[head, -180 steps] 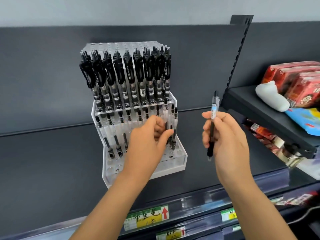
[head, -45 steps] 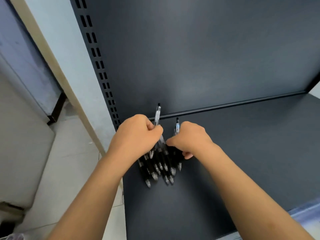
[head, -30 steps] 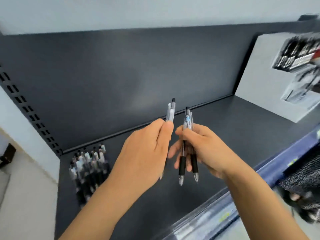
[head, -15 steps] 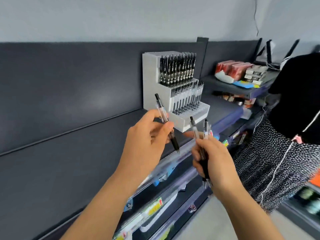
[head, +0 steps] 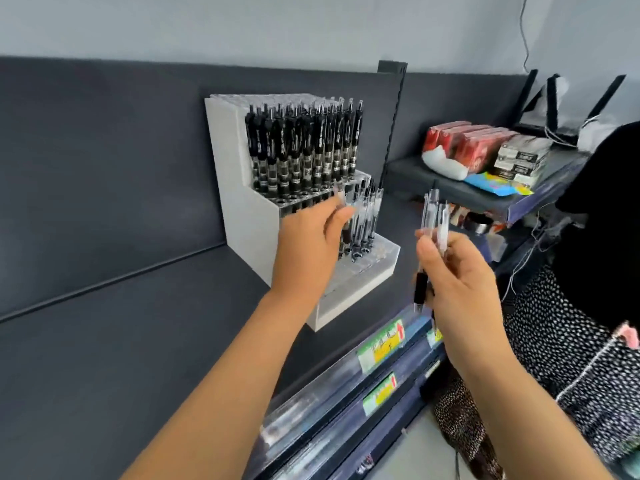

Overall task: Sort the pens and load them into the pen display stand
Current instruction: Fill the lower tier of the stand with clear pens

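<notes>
A white stepped pen display stand (head: 249,216) sits on the dark shelf (head: 121,341). Its upper tier holds several black pens (head: 304,150); a few clear pens (head: 363,220) stand in the lower tier. My left hand (head: 308,251) reaches to the lower tier and pinches one clear pen (head: 341,199), mostly hidden behind my fingers. To the right, my right hand (head: 453,282) grips two clear pens with black grips (head: 434,220), held upright in front of the shelf edge.
Price labels (head: 381,344) run along the shelf front. A neighbouring shelf at right carries red boxes (head: 467,140), white packs and a blue packet. A person in a dotted dress (head: 571,323) stands close at the right.
My view has closed in on the stand. My left hand moved its pen forward to the lower tier. My right hand rose a little with its two pens.
</notes>
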A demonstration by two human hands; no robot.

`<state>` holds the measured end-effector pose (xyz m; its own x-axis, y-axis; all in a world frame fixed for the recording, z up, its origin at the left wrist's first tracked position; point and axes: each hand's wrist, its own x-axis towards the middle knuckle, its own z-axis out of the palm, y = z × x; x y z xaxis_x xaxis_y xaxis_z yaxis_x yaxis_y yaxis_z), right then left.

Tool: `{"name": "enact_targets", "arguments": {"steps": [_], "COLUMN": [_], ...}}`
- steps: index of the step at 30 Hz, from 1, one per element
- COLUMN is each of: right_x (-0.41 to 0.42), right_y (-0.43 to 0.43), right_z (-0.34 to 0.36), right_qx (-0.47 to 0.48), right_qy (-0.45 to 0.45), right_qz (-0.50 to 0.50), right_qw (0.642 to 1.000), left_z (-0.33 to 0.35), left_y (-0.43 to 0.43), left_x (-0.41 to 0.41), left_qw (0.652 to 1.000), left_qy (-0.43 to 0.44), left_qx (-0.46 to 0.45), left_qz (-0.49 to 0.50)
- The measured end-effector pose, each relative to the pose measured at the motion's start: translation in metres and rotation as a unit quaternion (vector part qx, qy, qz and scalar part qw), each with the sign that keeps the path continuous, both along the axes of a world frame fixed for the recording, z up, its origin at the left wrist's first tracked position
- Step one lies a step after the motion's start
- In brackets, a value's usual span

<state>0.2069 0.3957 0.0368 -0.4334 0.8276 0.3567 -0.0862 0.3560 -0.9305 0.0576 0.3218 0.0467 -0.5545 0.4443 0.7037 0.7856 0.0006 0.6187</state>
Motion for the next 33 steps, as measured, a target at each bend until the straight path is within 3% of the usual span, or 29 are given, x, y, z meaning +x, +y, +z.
{"name": "enact_targets", "arguments": {"steps": [9, 15, 21, 23, 26, 28, 30, 33], "right_x": [-0.032, -0.048, -0.049, -0.049, -0.049, -0.051, -0.055, -0.056], "right_y": [0.071, 0.094, 0.109, 0.113, 0.11, 0.106, 0.104, 0.109], "right_z": [-0.006, -0.008, -0.005, -0.001, 0.009, 0.016, 0.021, 0.018], "right_qx": [-0.008, -0.017, 0.055, 0.082, 0.069, 0.042, 0.021, 0.012], "right_qy": [0.041, 0.043, 0.02, 0.011, 0.045, 0.073, 0.076, 0.044], "right_qz": [-0.003, 0.066, 0.14, 0.178, 0.265, 0.318, 0.348, 0.316], "right_qw": [0.999, 0.997, 0.988, 0.981, 0.961, 0.944, 0.934, 0.948], "left_z": [-0.012, -0.013, -0.005, 0.0, 0.014, 0.02, 0.02, 0.01], "left_y": [0.047, 0.062, 0.061, 0.053, 0.045, 0.043, 0.04, 0.036], "left_x": [-0.009, -0.004, 0.01, 0.019, 0.031, 0.032, 0.03, 0.026], "left_qw": [0.964, 0.94, 0.897, 0.914, 0.972, 0.984, 0.989, 0.985], "left_qy": [0.033, -0.012, 0.006, 0.028, 0.023, 0.023, 0.009, -0.024], "left_qx": [-0.252, -0.305, -0.383, -0.342, -0.208, -0.167, -0.131, -0.082], "left_qz": [0.08, 0.156, 0.22, 0.218, 0.104, 0.061, 0.072, 0.15]}}
